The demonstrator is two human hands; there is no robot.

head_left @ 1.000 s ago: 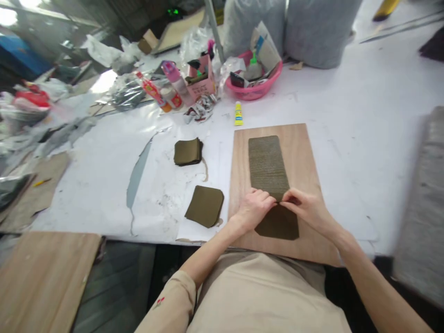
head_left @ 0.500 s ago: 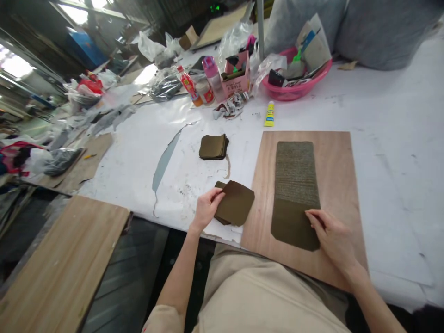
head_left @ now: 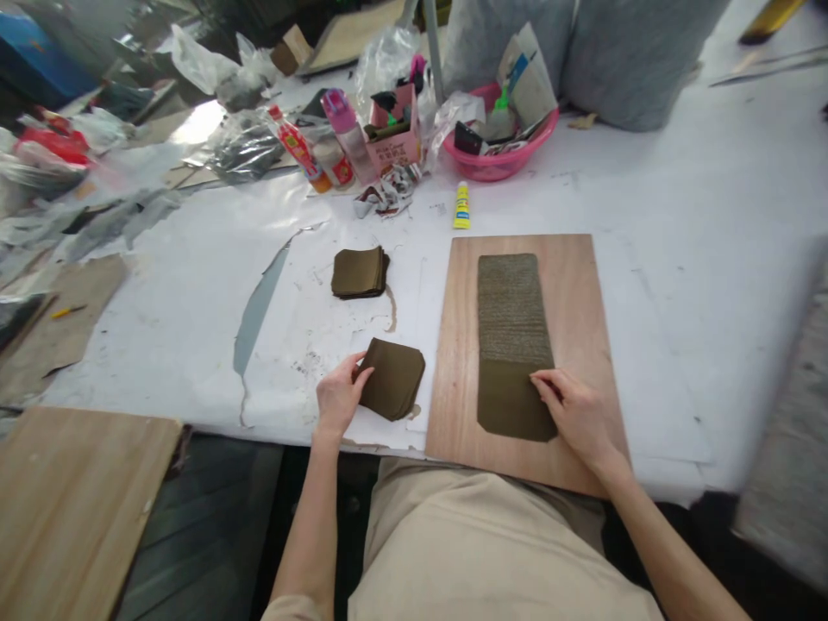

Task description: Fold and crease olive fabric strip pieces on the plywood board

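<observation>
My left hand pinches the left edge of a small pile of dark olive pieces near the table's front edge. On the wooden board lies a long strip, its upper part a ribbed grey-green and its lower part a smooth olive piece. My right hand has thumb and forefinger closed on the right edge of that smooth piece. Another stack of olive pieces sits farther back, left of the board.
A yellow tube lies behind the board. Farther back stand a pink basket, a pink box, bottles and a grey sack. The white covering has a tear at left.
My left hand has brought its piece down onto the pile, whose edges now line up more closely. My right hand keeps its pinch on the smooth piece. The view has shifted to the right.
</observation>
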